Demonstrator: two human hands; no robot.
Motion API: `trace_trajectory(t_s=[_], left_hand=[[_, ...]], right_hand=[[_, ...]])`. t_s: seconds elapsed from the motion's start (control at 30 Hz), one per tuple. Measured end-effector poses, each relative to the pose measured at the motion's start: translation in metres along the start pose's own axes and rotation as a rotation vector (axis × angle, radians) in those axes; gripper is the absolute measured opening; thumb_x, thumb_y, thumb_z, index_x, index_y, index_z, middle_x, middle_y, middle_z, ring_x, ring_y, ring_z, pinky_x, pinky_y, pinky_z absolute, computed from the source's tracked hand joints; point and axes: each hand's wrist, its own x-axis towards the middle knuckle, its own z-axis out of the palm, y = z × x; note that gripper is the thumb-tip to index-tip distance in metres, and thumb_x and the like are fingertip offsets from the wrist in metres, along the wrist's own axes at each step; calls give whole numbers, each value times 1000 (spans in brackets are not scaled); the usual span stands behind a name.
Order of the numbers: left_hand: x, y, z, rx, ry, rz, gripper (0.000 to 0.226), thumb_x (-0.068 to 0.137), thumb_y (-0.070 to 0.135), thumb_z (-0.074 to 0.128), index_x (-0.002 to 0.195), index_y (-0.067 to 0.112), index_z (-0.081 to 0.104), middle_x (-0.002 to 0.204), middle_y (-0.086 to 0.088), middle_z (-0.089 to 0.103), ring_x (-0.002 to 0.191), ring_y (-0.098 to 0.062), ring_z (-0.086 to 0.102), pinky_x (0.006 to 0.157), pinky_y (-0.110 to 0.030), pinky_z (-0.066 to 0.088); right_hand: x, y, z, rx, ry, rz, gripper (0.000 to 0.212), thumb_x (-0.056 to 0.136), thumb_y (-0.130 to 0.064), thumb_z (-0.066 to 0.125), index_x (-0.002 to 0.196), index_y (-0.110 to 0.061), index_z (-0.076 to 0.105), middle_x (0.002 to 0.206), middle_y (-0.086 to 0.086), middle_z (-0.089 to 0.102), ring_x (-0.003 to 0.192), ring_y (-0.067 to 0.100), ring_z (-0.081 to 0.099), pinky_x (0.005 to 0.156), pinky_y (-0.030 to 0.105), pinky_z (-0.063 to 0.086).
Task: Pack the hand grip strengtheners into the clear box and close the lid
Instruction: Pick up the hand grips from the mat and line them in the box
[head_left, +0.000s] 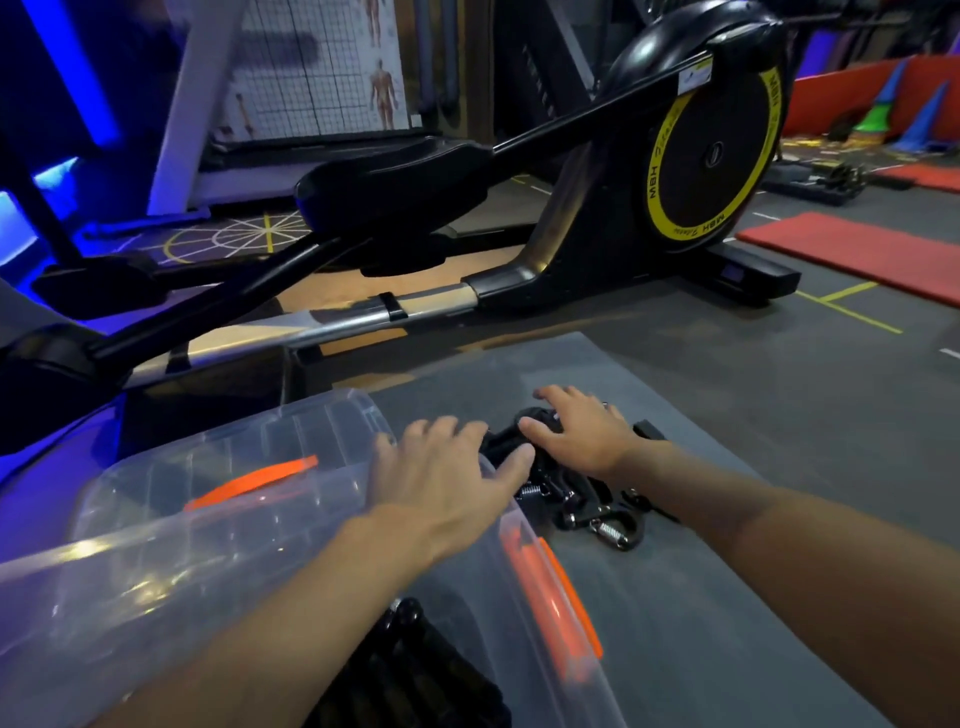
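1. Left hand (447, 473) stretched forward from the lower edge, forearm crossing above the clear box (208, 519), palm down, fingers fanned.
2. Right hand (579, 434) just beyond it, forearm coming in from the right, palm down, fingers spread.
3. Nearest, inside the clear box: a few black packed strengtheners (410, 670), seen through the wall under the left forearm. Orange clips (556, 603) on the box's right side. Whether the lid is raised or lying off cannot be told.
4. Just right of the box, on a grey mat (701, 571): the pile of hand grip strengtheners (587, 509), black handles and metal springs tangled together, outside the box.
5. Beyond the mat, dark floor (779, 338) with yellow lines, then an elliptical trainer (701, 156) with a yellow-ringed wheel.
6. Further right, a red mat (857, 249) and coloured cones (924, 114); at the back, an anatomy chart (322, 67); blue light along the left.
7. Left hand released, fingers nearly straight, thumb tip touching the pile's near edge, nothing gripped.
8. Right hand released too, pressed flat on top of the pile.
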Motion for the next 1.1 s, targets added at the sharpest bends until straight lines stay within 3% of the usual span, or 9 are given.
trace_trajectory(t_s=[0.2,0.37,0.47,0.7,0.87,0.93,1.1], left_hand=[[-5,3,0,17,-1,-24,90,74,78,-5,152,38,17,163,7,14,150,-19,8,117,-51,14],[-6,4,4,43,11,-38,98,61,76,-20,151,44,5,164,13,2,151,-14,-1,120,-48,6],[-7,5,4,38,16,-35,99,59,75,-22,150,47,4,163,15,0,151,-12,-2,120,-47,4],[-10,7,0,41,30,-24,95,63,73,-19,149,47,12,162,15,10,150,-12,7,119,-46,10],[-12,7,-2,21,31,-14,92,67,73,-13,147,46,21,160,17,20,148,-11,15,116,-48,16],[-12,6,-2,13,27,-15,89,69,74,-10,147,45,24,159,16,22,148,-11,15,116,-50,17],[-32,18,0,-3,12,-12,88,71,73,-7,147,43,25,162,8,13,150,-15,-1,119,-53,2]], right_hand=[[74,7,24,38,-81,-13,77,82,-75,46,142,-26,40,143,1,50,132,22,45,108,46,32],[104,18,47,-111,-380,24,105,52,-99,36,145,-49,27,150,-6,43,139,24,38,112,55,27],[109,23,55,-223,-479,12,96,46,-102,31,131,-57,44,150,-12,38,139,26,36,110,57,29],[87,35,50,-243,-495,28,93,62,-97,31,136,-44,47,147,-8,34,138,33,26,110,54,27],[49,49,50,-229,-484,29,101,52,-102,28,133,-45,48,147,-13,32,137,34,26,109,58,27],[27,54,48,-236,-471,16,96,53,-101,29,130,-48,49,147,-16,31,137,30,26,105,60,30],[-32,65,45,-265,-444,24,86,60,-98,29,126,-48,51,147,-17,30,138,28,23,98,64,30]])
